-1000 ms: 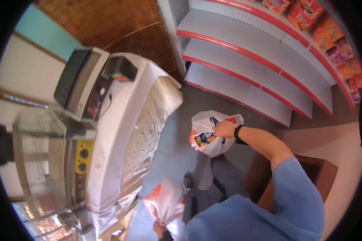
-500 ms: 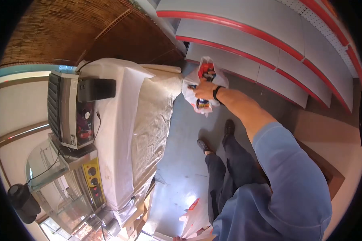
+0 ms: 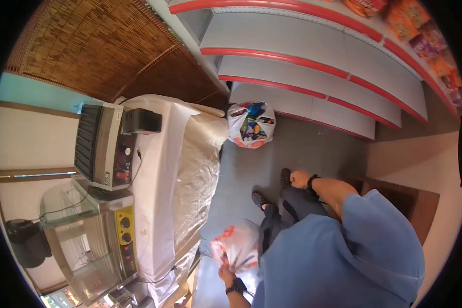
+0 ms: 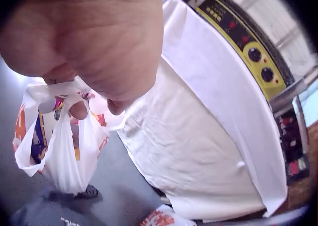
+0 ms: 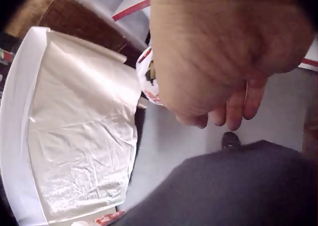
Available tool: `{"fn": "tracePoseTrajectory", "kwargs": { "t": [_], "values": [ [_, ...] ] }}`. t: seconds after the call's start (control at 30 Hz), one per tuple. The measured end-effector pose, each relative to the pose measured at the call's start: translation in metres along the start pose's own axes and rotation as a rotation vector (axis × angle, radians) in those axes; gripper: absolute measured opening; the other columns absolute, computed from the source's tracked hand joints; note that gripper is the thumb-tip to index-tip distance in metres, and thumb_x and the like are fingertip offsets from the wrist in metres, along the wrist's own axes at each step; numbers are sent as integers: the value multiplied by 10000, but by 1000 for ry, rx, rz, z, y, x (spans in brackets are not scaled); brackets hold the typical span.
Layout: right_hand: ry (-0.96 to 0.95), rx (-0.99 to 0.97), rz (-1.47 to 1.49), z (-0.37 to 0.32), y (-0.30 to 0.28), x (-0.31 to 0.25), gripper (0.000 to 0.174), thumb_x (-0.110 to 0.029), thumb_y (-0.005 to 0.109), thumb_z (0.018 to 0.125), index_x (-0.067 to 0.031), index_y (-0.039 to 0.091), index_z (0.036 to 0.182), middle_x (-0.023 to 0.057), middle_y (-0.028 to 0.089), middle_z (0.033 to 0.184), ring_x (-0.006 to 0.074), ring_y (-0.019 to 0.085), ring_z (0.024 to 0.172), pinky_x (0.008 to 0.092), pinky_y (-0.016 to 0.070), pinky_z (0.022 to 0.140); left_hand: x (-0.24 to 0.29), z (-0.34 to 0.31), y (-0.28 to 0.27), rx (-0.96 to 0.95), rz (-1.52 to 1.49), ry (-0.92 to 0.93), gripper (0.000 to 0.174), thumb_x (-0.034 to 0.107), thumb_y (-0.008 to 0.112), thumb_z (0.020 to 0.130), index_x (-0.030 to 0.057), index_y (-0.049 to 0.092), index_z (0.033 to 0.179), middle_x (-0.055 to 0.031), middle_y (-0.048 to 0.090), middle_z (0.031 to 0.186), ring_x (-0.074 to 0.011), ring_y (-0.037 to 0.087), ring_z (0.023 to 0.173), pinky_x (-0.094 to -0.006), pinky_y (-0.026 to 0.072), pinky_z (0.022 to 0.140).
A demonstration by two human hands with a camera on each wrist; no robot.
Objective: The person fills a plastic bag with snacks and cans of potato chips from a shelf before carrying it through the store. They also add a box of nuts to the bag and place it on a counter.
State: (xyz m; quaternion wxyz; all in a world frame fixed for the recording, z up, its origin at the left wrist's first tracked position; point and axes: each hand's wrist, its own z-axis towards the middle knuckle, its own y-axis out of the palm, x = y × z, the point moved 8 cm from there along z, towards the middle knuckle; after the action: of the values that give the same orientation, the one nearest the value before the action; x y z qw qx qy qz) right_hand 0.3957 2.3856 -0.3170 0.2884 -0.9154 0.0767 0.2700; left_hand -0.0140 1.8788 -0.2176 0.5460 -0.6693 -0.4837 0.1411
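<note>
My left hand (image 3: 228, 276) grips the gathered handles of a white plastic shopping bag (image 3: 236, 247) with red print, low beside my leg. In the left wrist view the bag (image 4: 74, 141) hangs below the fingers, and colourful packets show through its opening. My right hand (image 3: 300, 178) holds nothing; its fingers hang loosely curled in the right wrist view, above a shoe. Ahead of it, a second white bag (image 3: 236, 123), full of colourful packets, stands on the floor between the covered table and the shelves, apart from both hands.
A cloth-covered table (image 3: 156, 169) runs along the left, bearing a glass cabinet with a yellow control panel (image 3: 125, 231) and a black-and-grey appliance (image 3: 98, 145). Red-edged shelves (image 3: 292, 64) stand ahead. A brown wooden box (image 3: 421, 205) is at the right.
My right hand has let go of the second bag, which now stands farther forward near the shelf's foot, and has drawn back toward my body. The left hand keeps its bag.
</note>
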Motion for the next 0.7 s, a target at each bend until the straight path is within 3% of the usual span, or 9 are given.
{"fn": "tracePoseTrajectory", "kwargs": {
  "t": [0.07, 0.13, 0.17, 0.2, 0.23, 0.3, 0.4, 0.63, 0.7],
  "values": [
    [58, 65, 34, -44, 0, 28, 215, -187, 691, 776, -78, 735, 956, 183, 741, 957, 379, 708, 940, 482, 549, 805, -3, 46, 59, -83, -665, -328, 347, 254, 756, 857, -27, 710, 1054, -181, 672, 1078, -281, 643, 1012, -405, 538, 870],
    [186, 113, 138, -78, -1, 47, 233, -187, 685, 795, -69, 728, 991, 172, 742, 972, 363, 709, 937, 461, 549, 813, 45, 105, 87, -268, -242, -13, 306, 197, 744, 869, -45, 695, 1048, -172, 642, 1139, -269, 618, 1000, -416, 533, 867],
    [204, 115, 140, -90, 2, 46, 233, -187, 685, 795, -69, 728, 991, 172, 742, 972, 363, 709, 937, 461, 549, 813, 55, 119, 111, -230, -867, -395, 256, 202, 723, 892, -35, 704, 987, -157, 651, 1028, -257, 618, 953, -411, 525, 838],
    [192, 236, 144, -100, -6, 45, 241, -186, 680, 810, -64, 721, 1013, 168, 740, 980, 349, 710, 937, 451, 550, 825, 95, 144, 108, -262, -547, -107, 257, 218, 714, 908, -35, 698, 953, -121, 644, 945, -229, 620, 911, -387, 524, 782],
    [184, 349, 140, -114, -14, 44, 249, -185, 675, 825, -58, 714, 1035, 165, 737, 987, 336, 711, 938, 441, 550, 837, 163, 139, 85, -343, -737, -178, 282, 239, 715, 912, -32, 704, 990, -113, 655, 939, -219, 617, 903, -373, 515, 782],
    [153, 431, 267, -130, -16, 21, 263, -194, 686, 854, -50, 697, 1073, 154, 736, 981, 313, 710, 942, 420, 549, 855, 182, 173, 119, -372, -744, -109, 355, 271, 711, 912, -35, 710, 1092, -121, 693, 1033, -211, 615, 979, -357, 489, 868],
    [74, 388, 510, -129, 0, -39, 291, -215, 728, 860, -36, 686, 1086, 137, 737, 1001, 277, 710, 960, 398, 552, 865, 274, 161, 122, -653, -1309, -218, 385, 292, 611, 992, -37, 663, 1185, -104, 680, 1139, -213, 627, 1026, -347, 469, 939],
    [-411, 425, 396, -87, 47, -142, 421, -273, 811, 835, -35, 650, 1143, 179, 488, 1295, 266, 665, 925, 360, 567, 845, 431, 83, 93, -915, -1332, -155, 344, 303, 620, 1015, 71, 585, 1266, -62, 603, 1279, -190, 560, 1201, -370, 430, 1031],
    [-305, 412, 450, -85, 18, -129, 426, -280, 815, 827, -35, 648, 1133, 177, 458, 1285, 279, 663, 937, 371, 563, 869, 475, 69, 89, -869, -1240, -11, 395, 373, 582, 1029, 52, 607, 1258, -68, 628, 1253, -208, 575, 1194, -372, 440, 1039]
  ]
}}
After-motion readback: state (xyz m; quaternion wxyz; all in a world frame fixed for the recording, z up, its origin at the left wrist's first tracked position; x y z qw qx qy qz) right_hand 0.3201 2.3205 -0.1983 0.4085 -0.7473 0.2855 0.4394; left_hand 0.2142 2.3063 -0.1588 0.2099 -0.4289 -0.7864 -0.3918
